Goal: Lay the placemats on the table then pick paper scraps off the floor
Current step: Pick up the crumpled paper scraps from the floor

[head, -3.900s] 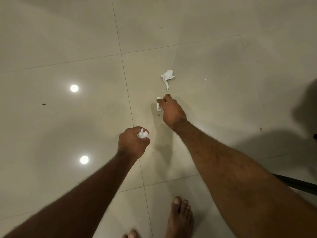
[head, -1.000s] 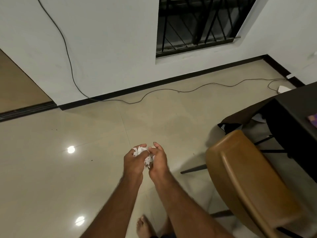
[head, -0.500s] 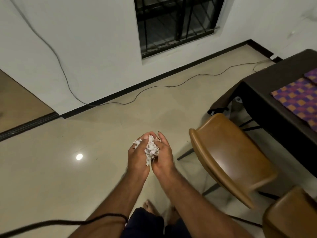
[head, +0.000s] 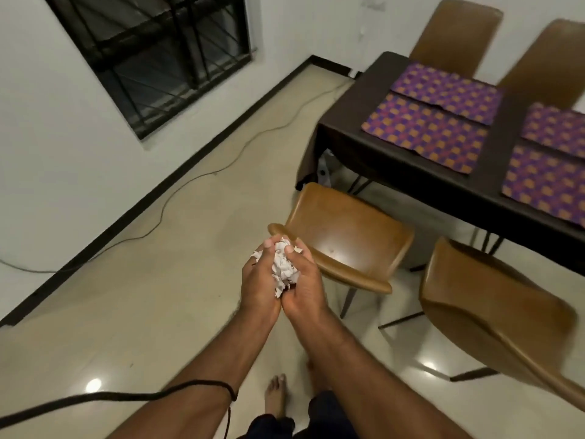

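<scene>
A wad of white paper scraps [head: 285, 266] is cupped between both my hands at chest height. My left hand [head: 258, 280] curls round its left side, thumb on top. My right hand [head: 304, 285] curls round its right side. Several purple-and-orange checked placemats, such as the nearest one on the left [head: 424, 131], lie flat on the dark table [head: 345, 128] at the upper right. No scraps show on the visible floor.
Two brown chairs stand near me at the table's side: one [head: 345, 236] just beyond my hands, another [head: 493, 308] to the right. Two more chairs [head: 456, 30] stand behind the table. A thin cable [head: 202, 175] runs along the floor by the white wall below a barred window [head: 152, 55].
I have stood up from the floor, where each hand was picking up scraps. Both hands now press the scraps into one wad, and the view has swung right toward the table.
</scene>
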The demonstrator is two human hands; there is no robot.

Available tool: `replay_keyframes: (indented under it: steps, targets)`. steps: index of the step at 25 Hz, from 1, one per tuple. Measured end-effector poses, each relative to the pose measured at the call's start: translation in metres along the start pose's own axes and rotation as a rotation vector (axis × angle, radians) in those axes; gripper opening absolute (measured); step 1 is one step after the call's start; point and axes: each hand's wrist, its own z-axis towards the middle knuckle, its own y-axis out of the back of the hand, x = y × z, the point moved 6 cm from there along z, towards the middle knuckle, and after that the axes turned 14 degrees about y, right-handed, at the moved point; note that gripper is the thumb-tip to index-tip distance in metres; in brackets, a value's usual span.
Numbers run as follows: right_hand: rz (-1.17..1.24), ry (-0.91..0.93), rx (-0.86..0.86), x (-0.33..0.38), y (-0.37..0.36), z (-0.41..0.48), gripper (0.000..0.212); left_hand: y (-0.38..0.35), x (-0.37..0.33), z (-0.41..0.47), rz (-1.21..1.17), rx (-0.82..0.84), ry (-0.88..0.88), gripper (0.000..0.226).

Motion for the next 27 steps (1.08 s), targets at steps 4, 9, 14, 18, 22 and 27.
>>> replay_keyframes:
  steps: [4,9,14,18,22,27]
  targets:
    - [0.107,0.134,-0.118,0.042,0.017,0.002,0.043,-0.043,0.024,0.004,0.017,0.141,0.076,0.036]
    - [0.223,0.275,-0.194,0.102,0.07,-0.027,0.049,-0.083,0.092,-0.02,0.087,0.253,0.212,0.049]
    - [0.288,0.401,-0.274,0.172,0.148,-0.068,0.057,-0.121,0.184,-0.062,0.262,0.339,0.285,0.044]
    - [0.358,0.506,-0.292,0.243,0.205,-0.108,0.059,-0.164,0.262,-0.108,0.378,0.42,0.323,0.039]
    - [0.412,0.604,-0.3,0.329,0.271,-0.156,0.051,-0.219,0.352,-0.162,0.437,0.525,0.359,0.041]
    - [0.419,0.738,-0.358,0.434,0.36,-0.22,0.054,-0.281,0.471,-0.24,0.473,0.589,0.475,0.038]
